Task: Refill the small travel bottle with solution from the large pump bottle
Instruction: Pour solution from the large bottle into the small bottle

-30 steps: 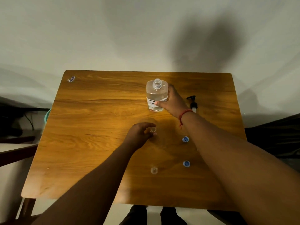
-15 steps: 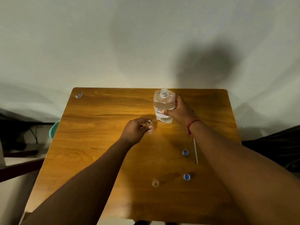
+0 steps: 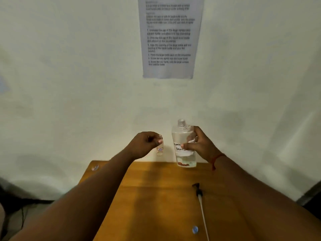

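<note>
Blue cap (image 3: 195,229) lay on the wooden table (image 3: 156,206) at bottom centre-right of frame; just right of it ran the white dip tube of the removed pump head (image 3: 198,188), black nozzle pointing up-frame. A small clear item (image 3: 95,168) sat at the table's far left corner, too blurred to identify. Both forearms reached up from the lower corners. Left hand (image 3: 145,145), frame centre, pinched the small travel bottle (image 3: 160,146) near its top between thumb and fingers, bottle upright, uncapped, lifted above the table's far edge. Right hand (image 3: 199,145), red thread at wrist, wrapped around the large bottle (image 3: 184,145), fingers across its white handwritten label; bottle upright, neck open, clear liquid inside, base just over the table edge. The two bottles were near each other, not touching. Behind, a printed instruction sheet (image 3: 170,37) hung on the white wall (image 3: 69,66) at upper centre, text blurred
</note>
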